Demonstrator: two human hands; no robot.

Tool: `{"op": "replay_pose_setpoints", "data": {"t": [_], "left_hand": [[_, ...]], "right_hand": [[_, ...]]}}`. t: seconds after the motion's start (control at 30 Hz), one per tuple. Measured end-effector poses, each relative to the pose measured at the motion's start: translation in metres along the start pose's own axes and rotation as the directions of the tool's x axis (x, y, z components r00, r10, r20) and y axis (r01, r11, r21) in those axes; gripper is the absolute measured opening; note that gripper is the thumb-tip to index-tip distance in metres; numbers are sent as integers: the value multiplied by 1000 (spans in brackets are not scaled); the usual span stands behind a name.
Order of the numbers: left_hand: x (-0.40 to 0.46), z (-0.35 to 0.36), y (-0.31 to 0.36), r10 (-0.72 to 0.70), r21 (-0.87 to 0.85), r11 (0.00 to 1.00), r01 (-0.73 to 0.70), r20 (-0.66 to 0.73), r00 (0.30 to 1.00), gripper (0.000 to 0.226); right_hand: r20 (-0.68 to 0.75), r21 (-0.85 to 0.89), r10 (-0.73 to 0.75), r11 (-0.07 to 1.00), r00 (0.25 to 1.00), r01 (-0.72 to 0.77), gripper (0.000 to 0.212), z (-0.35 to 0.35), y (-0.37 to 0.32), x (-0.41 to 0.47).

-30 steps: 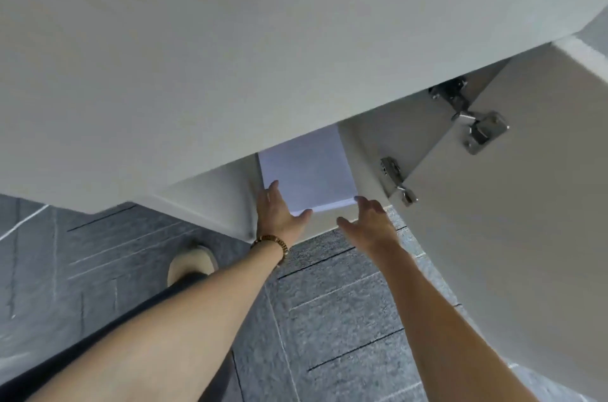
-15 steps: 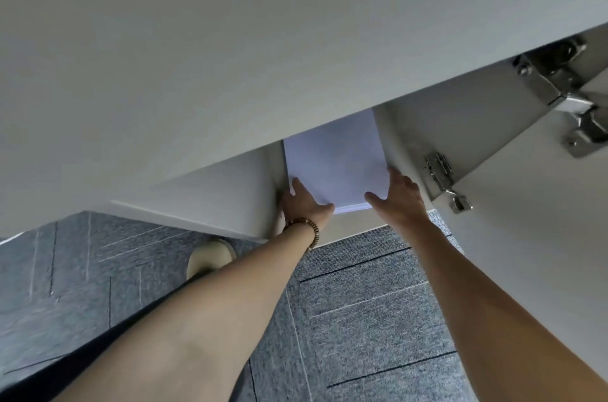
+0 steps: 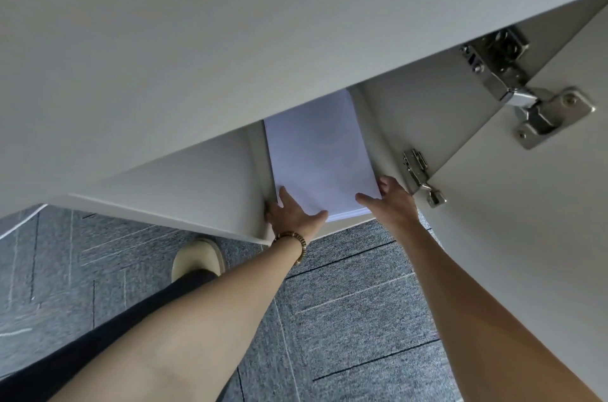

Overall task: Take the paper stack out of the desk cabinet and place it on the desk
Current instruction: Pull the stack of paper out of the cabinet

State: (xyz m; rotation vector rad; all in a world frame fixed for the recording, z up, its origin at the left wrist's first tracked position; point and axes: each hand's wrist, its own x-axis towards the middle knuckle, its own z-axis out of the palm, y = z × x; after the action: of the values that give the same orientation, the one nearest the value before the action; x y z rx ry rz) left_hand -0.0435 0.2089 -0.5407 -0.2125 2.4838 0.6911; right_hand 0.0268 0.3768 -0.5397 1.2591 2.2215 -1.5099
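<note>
Paper stack [image 3: 320,158] lies inside the desk cabinet [image 3: 424,125], clasped at its near corners by left hand [image 3: 294,214] and right hand [image 3: 393,202]; level, even withdrawal is advised.

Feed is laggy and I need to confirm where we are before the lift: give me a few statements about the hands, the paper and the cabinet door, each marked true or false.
1. Both hands are on the paper stack. True: the left hand and the right hand rest at its near corners.
2. The paper stack already lies on the desk top. False: it is inside the cabinet, under the desk.
3. The cabinet door is shut. False: it stands open to the right, hinges exposed.
4. A beaded bracelet sits on the left wrist. True.
5. The right hand holds a pen. False: it holds nothing besides the paper.
</note>
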Motion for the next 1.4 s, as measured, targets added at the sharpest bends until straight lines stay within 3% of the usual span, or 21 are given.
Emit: {"op": "replay_pose_setpoints", "data": {"t": [0.1,0.33,0.43,0.67,0.77,0.9,0.97,1.1,1.23,1.4], "left_hand": [[-19,8,-10,13,39,999,-14,34,999,117],[-85,24,-45,77,48,995,-85,143,987,116],[-99,28,-64,64,14,998,-67,180,982,115],[-97,32,-78,18,-177,984,-8,58,998,107],[-85,36,-72,-34,-273,961,43,37,999,104],[-73,38,-73,-77,-360,931,56,-44,996,74],[-67,34,-72,-106,-390,918,76,-55,993,60],[-55,25,-74,-152,-463,871,164,64,986,48],[-54,15,-69,-149,-570,787,237,197,969,35],[-59,5,-65,-99,-581,773,255,286,953,42]], "right_hand": [[4,-39,11,999,1000,-10,78,-4,9,-16],[-30,-57,25,998,999,-27,51,-12,49,-70],[-26,-53,53,997,998,-55,55,-12,69,-86],[66,-86,122,990,990,-116,71,-9,88,-75],[88,-43,118,992,989,-115,66,-6,85,-65],[84,-5,138,990,987,-138,73,0,88,-53],[90,-13,157,988,984,-156,66,2,90,-49],[91,-5,175,985,980,-175,51,0,81,-46],[158,22,191,980,969,-197,52,-2,76,-43],[180,97,198,971,964,-217,48,-2,71,-52]]}}
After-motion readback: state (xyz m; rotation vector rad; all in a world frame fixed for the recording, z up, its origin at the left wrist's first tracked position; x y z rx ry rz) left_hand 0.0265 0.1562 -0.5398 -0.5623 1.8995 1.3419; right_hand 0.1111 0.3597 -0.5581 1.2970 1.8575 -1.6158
